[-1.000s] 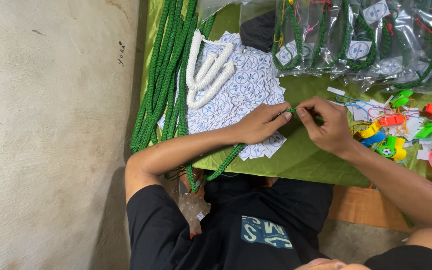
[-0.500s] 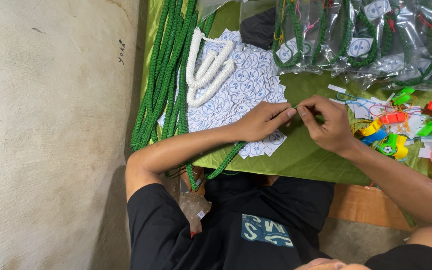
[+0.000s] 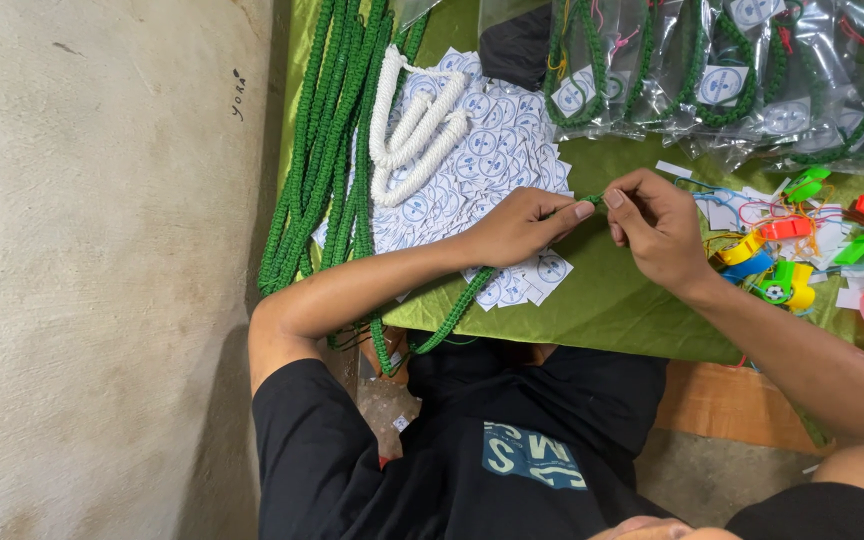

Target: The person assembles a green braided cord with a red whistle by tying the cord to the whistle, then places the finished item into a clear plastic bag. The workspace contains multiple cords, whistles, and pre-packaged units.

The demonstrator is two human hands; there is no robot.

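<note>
pinched between thumb and forefinger, the left hand (image 3: 524, 226) holds the upper end of a green braided cord (image 3: 457, 310), and the right hand (image 3: 658, 228) meets it with its own fingertips closed narrowly on the same end, the two grips almost touching over the green cloth (image 3: 602, 300). the cord's free end sits right at that meeting point, slightly nearer the left hand; from there its long axis runs down and to the left, under the left palm and wrist, across a few paper tags and off the near edge of the table toward the person's lap. so the length of the cord lies on the left hand's side, while the right hand has only the tip. what the right fingertips hold besides the cord tip is too small to tell. just behind the left hand lies a spread of white round-printed paper tags (image 3: 482, 150), with a white braided cord (image 3: 412, 135) looped on top and a bundle of green braided cords (image 3: 317, 150) along the table's left edge. beside the right hand, well clear of the grip, lie coloured plastic whistles (image 3: 782, 270), and along the far edge are clear bags of finished cords (image 3: 722, 75). nothing stands between the two hands.
</note>
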